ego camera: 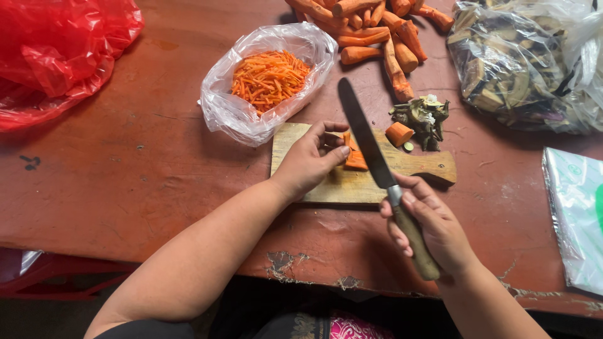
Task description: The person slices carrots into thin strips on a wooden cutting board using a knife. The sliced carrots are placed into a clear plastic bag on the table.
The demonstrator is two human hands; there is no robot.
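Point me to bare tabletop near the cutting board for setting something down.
Free: the wide brown tabletop left of the wooden cutting board, bordered by the red plastic bag and the clear bag of carrot strips. A smaller patch lies right of the board, before the green-white plastic sheet. Crowded: behind the board, with whole carrots, peel scraps and the bag of dark slices.

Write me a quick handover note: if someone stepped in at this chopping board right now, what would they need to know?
Left hand: fingers pinning a carrot piece on the wooden cutting board.
Right hand: gripping the knife by its wooden handle, blade angled over the board beside the piece.
Done: clear bag behind the board holds carrot strips.
Left: whole carrots piled at the table's far edge; one carrot stub beside a heap of trimmings.
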